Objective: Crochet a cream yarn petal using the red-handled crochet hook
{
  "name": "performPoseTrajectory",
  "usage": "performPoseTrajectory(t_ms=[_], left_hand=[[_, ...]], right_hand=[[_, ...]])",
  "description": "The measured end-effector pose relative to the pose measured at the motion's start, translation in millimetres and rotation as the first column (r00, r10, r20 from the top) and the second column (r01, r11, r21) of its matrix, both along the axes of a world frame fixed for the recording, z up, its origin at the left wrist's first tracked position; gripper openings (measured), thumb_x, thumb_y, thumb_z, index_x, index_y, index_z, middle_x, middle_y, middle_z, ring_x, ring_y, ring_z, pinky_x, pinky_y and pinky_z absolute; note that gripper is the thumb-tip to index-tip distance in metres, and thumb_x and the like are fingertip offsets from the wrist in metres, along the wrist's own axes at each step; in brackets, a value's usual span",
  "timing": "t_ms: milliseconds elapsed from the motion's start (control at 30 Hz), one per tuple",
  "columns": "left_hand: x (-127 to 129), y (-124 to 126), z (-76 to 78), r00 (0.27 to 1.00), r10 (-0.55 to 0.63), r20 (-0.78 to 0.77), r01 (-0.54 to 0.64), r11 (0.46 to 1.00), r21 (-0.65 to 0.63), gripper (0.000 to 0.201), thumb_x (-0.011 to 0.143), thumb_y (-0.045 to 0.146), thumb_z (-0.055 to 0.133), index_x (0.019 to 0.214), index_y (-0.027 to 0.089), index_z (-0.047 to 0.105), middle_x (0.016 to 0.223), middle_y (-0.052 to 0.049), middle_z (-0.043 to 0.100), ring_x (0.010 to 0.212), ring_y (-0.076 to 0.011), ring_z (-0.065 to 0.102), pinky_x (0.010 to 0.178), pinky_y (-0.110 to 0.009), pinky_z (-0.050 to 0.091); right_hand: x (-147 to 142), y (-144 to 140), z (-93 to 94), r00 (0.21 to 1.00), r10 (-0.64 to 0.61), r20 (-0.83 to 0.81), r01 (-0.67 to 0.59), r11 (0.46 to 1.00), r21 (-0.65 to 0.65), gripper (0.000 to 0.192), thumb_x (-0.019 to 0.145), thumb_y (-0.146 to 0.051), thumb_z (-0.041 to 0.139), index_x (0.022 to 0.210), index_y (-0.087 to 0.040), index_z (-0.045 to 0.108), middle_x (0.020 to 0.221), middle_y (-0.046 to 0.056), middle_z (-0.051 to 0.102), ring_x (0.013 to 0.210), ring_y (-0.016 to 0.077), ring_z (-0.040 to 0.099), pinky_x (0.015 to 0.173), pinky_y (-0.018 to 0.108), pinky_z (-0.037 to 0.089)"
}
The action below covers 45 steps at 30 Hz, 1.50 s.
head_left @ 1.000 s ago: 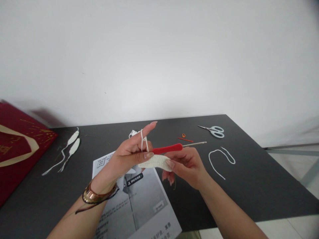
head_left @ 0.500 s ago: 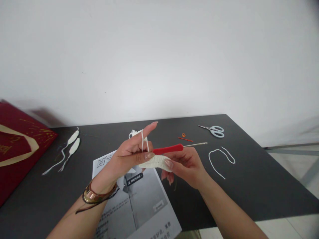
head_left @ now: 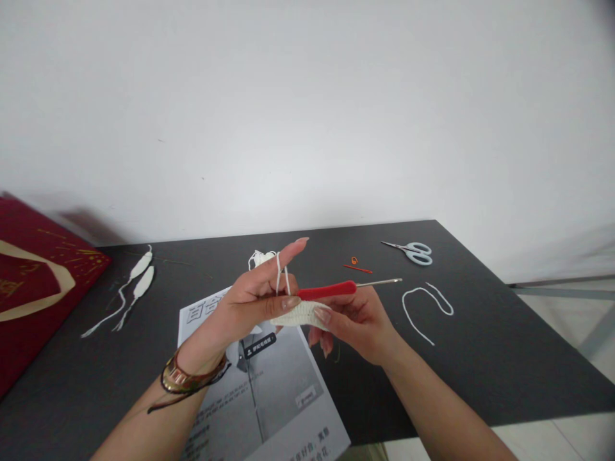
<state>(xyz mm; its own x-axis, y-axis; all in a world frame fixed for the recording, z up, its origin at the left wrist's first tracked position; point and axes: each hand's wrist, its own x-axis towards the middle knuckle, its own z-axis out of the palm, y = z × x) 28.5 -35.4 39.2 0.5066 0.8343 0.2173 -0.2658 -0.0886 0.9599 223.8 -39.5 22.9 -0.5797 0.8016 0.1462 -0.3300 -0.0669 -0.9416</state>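
While pinched: crochet piece btwn hands.

Bright, even, soft light; faint shadows on the wall. The picture's edges bend and smear, especially far left.

The table is bare along its right and near right edges. Toward the far edge lie scissors, a red pin and loose yarn. A printed sheet covers the near middle; a red bag blocks the left edge.
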Motion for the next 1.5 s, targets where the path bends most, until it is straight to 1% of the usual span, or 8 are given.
performPoseTrajectory(t_ms=[200,300,400,667,900,1100,1333,1500], left_hand=[[3.1,-1.3,3.8,1.0,0.029,-0.01,-0.029,1.0,-0.011,0.065,0.084,0.013,0.059,0.14,0.036,0.037,0.07,0.001,0.054,0.054,-0.0078,0.044,0.048,-0.018,0.035],[3.9,-1.6,4.3,1.0,0.015,-0.013,-0.015,1.0,-0.014,0.066,0.084,0.013,0.058,0.141,0.037,0.034,0.07,0.002,0.052,0.054,-0.0076,0.044,0.048,-0.018,0.035],[4.0,-1.7,3.9,1.0,0.004,-0.013,-0.004,1.0,-0.018,0.068,0.085,0.013,0.058,0.143,0.037,0.031,0.07,0.002,0.052,0.054,-0.0075,0.044,0.048,-0.018,0.035],[2.9,-1.8,-1.6,1.0,0.011,0.008,-0.011,0.999,-0.05,0.068,0.086,0.012,0.056,0.144,0.034,0.029,0.072,0.001,0.053,0.055,-0.0082,0.045,0.05,-0.019,0.037],[2.5,-1.5,-3.1,0.999,-0.011,0.032,0.014,0.995,-0.1,0.066,0.088,0.013,0.052,0.145,0.032,0.026,0.074,0.0,0.053,0.055,-0.0086,0.047,0.049,-0.02,0.038],[3.7,-0.5,0.8,0.999,-0.03,0.024,0.032,0.995,-0.091,0.066,0.087,0.013,0.052,0.145,0.032,0.026,0.074,-0.001,0.053,0.053,-0.0083,0.046,0.048,-0.02,0.038],[4.2,-2.0,0.0,1.0,-0.005,0.004,0.005,0.997,-0.071,0.066,0.087,0.013,0.052,0.145,0.031,0.027,0.073,0.0,0.052,0.056,-0.0081,0.046,0.049,-0.019,0.037],[4.3,-1.6,-0.2,1.0,-0.019,-0.004,0.018,0.997,-0.071,0.066,0.088,0.013,0.052,0.145,0.032,0.026,0.074,0.0,0.053,0.055,-0.008,0.046,0.048,-0.019,0.036]], right_hand=[[0.2,0.1,-0.7,1.0,-0.001,0.003,0.001,1.0,-0.004,0.032,0.082,-0.037,0.064,0.104,-0.015,0.071,0.06,0.004,0.066,0.044,0.0075,0.054,0.042,0.018,0.046],[0.3,0.2,-0.8,1.0,0.012,-0.014,-0.013,1.0,-0.004,0.031,0.082,-0.036,0.064,0.104,-0.015,0.071,0.061,0.003,0.067,0.044,0.007,0.054,0.043,0.017,0.047],[0.3,-0.1,-0.8,1.0,0.002,-0.004,-0.002,1.0,-0.01,0.028,0.082,-0.036,0.064,0.098,-0.015,0.073,0.06,0.003,0.066,0.043,0.0064,0.054,0.043,0.017,0.046],[0.5,-0.8,0.5,0.999,-0.039,0.033,0.039,0.999,-0.003,0.027,0.081,-0.037,0.065,0.087,-0.012,0.073,0.06,0.004,0.067,0.042,0.0073,0.054,0.041,0.018,0.045],[-0.3,0.2,2.7,0.999,-0.041,0.031,0.041,0.999,0.027,0.025,0.082,-0.035,0.064,0.089,-0.013,0.072,0.06,0.003,0.066,0.043,0.007,0.054,0.041,0.017,0.046],[0.7,1.2,0.8,0.998,-0.04,0.043,0.039,0.999,0.023,0.027,0.082,-0.037,0.064,0.089,-0.012,0.072,0.06,0.004,0.066,0.043,0.0075,0.053,0.041,0.018,0.046],[1.5,2.4,-1.2,0.998,-0.028,0.052,0.028,1.0,0.016,0.027,0.082,-0.037,0.064,0.088,-0.012,0.072,0.059,0.004,0.066,0.042,0.0069,0.053,0.041,0.017,0.046],[0.9,3.1,-0.9,0.998,-0.022,0.059,0.022,1.0,0.002,0.03,0.081,-0.039,0.064,0.091,-0.012,0.072,0.059,0.004,0.067,0.042,0.0071,0.053,0.041,0.018,0.046]])
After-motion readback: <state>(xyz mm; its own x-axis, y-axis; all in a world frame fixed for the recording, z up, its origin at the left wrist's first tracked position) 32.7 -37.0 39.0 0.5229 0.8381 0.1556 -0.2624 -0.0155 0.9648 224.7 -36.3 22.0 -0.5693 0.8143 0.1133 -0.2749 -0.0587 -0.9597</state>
